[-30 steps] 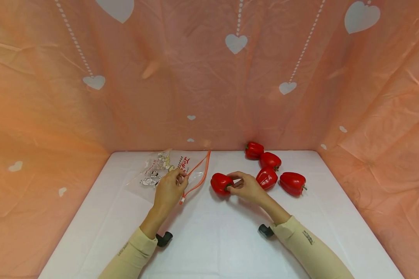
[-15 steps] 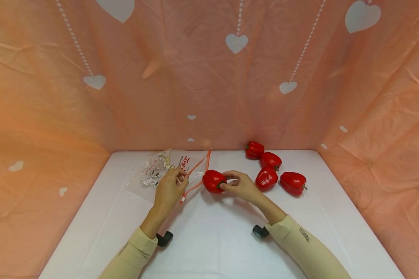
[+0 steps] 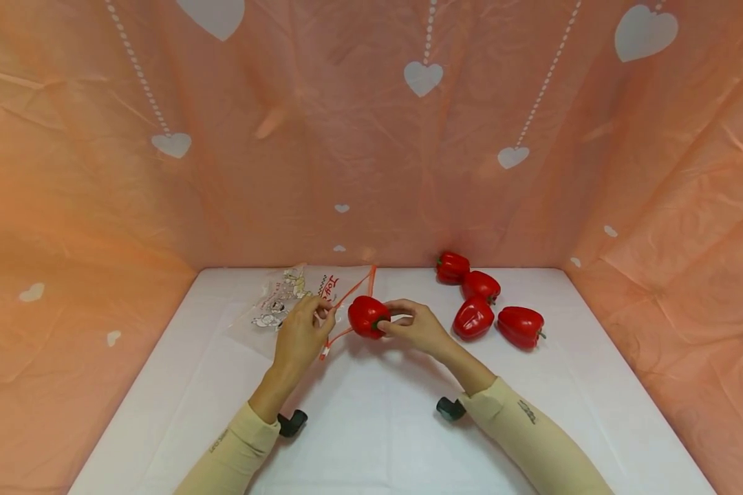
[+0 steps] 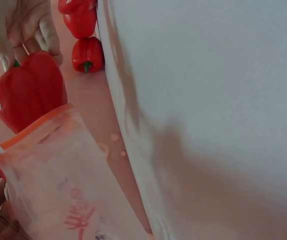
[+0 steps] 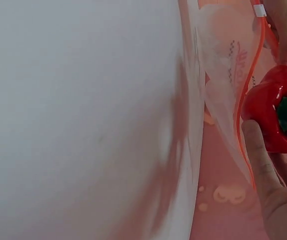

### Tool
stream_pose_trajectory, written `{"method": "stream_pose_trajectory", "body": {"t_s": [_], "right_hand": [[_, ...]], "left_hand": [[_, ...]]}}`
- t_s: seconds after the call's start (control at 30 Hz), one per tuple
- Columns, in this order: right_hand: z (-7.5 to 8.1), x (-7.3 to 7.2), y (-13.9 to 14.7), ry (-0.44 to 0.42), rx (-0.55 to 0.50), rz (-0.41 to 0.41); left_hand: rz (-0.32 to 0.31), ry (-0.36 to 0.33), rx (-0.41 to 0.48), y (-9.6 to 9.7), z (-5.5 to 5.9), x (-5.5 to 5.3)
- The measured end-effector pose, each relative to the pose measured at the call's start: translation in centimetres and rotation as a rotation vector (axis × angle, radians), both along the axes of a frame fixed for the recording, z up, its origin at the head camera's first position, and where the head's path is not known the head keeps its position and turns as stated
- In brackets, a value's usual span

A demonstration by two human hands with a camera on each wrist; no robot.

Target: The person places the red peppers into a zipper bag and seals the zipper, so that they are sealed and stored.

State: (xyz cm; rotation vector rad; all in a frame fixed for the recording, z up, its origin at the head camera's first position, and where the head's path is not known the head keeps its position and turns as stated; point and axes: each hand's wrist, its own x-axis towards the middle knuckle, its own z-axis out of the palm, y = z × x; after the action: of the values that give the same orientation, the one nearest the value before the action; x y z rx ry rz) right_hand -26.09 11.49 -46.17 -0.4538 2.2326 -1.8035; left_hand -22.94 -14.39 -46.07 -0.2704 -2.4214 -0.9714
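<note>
My left hand (image 3: 301,335) pinches the upper edge of a clear printed zip bag (image 3: 263,323) near its orange zip strip, and the mouth gapes toward the right. With thumb and fingers my right hand (image 3: 417,330) holds a red bell pepper (image 3: 367,316) by its green stem end, the blunt end facing the bag. In the left wrist view the pepper (image 4: 31,92) overlaps the orange rim (image 4: 38,127) of the bag. The right wrist view shows the pepper (image 5: 273,110) right at the zip strip, fingers along its side.
Several more red bell peppers lie to the right: one by the back edge (image 3: 453,267), others in front of it (image 3: 472,318) and farther right (image 3: 520,327). A white-covered table (image 3: 371,440) stands before an orange curtain with hearts (image 3: 309,137). Dark wrist-camera mounts (image 3: 293,423) hang by both sleeves.
The right hand has carried its pepper leftward, from apart from the bag to in front of its mouth. The left hand keeps its pinch on the bag with hardly any movement.
</note>
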Motion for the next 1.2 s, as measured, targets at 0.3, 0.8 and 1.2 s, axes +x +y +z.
{"method": "stream_pose_trajectory", "body": {"t_s": [0.3,0.8,1.2], "right_hand": [[-0.2,-0.4,-1.1,-0.021,0.004,-0.023],[-0.7,-0.6,-3.0,-0.021,0.095,-0.168],[-0.8,-0.5,-4.0,0.018,0.143,-0.221]], "left_hand": [[-0.026,0.049,0.004,-0.2,0.3,0.0],[-0.053,0.056,0.029,0.0,0.4,0.2],[-0.076,0.065,0.029,-0.1,0.4,0.1]]}}
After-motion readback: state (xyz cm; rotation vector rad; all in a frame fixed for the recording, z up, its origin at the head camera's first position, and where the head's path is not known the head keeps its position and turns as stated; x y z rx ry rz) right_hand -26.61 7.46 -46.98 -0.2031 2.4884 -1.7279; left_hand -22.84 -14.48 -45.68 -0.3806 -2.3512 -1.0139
